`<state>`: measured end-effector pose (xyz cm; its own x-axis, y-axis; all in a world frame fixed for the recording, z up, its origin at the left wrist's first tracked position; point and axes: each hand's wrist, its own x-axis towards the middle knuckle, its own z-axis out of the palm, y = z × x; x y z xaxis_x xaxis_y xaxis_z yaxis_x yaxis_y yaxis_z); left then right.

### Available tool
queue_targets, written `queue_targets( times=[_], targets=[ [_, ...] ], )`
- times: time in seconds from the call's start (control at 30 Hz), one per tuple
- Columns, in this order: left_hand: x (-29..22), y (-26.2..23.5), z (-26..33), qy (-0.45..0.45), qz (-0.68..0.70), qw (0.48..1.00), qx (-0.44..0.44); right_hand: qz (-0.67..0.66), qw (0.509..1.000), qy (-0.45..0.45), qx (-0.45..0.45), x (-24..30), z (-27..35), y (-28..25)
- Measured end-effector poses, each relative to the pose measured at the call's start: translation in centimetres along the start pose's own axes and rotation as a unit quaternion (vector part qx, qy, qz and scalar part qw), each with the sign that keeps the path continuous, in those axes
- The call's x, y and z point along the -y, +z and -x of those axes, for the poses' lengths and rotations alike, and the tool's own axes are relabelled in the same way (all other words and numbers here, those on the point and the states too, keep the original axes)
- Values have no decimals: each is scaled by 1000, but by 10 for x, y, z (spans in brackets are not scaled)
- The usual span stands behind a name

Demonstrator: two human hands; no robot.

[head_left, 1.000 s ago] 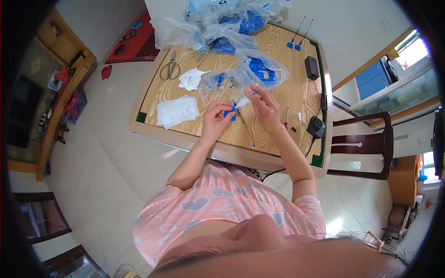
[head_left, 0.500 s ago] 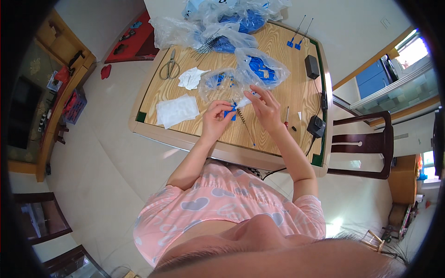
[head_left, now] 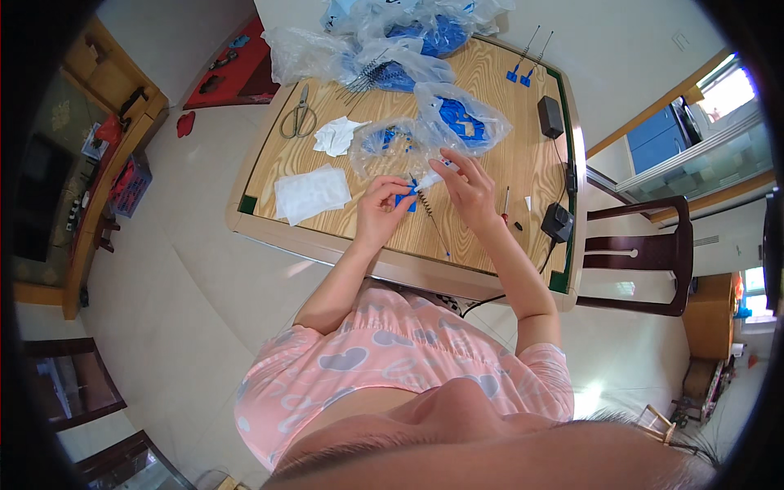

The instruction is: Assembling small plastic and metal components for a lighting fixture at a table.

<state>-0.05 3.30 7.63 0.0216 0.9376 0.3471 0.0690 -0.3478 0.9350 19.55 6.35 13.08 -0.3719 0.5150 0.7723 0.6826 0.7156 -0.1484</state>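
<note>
My left hand (head_left: 377, 214) pinches a small blue plastic part (head_left: 405, 202) just above the table. A dark coiled spring wire (head_left: 427, 207) with a blue tip runs from beside that part toward the near edge. In my right hand (head_left: 470, 192) is a small white squeeze bottle (head_left: 430, 178), held between thumb and fingers. Its narrow end points down and left at the blue part; whether they touch is too small to tell. Right beyond my hands lies an open clear bag (head_left: 371, 165) with small blue and brass-coloured pieces.
Clear bags of blue parts (head_left: 465, 122) and a bundle of spring wires (head_left: 371, 75) lie farther back. Scissors (head_left: 298, 118), crumpled tissue (head_left: 336, 135) and white sheets (head_left: 312, 194) are at left. A screwdriver (head_left: 505, 208) and black adapters (head_left: 558, 222) lie at right; a chair (head_left: 645, 253) stands beyond.
Both hands stay in nearly the same place, with the bottle still held at the blue part. Nothing has been taken up or let go.
</note>
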Motion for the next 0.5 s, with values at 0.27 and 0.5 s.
queue_targets(
  times=[0.27, 0.5],
  targets=[
    [-1, 0, 0, 2, -6, 1000, -2, -3, 1000, 2, 7, 0, -1, -1],
    [-2, 1, 0, 2, 4, 1000, -5, -6, 1000, -4, -3, -1, -1, -1]
  ],
)
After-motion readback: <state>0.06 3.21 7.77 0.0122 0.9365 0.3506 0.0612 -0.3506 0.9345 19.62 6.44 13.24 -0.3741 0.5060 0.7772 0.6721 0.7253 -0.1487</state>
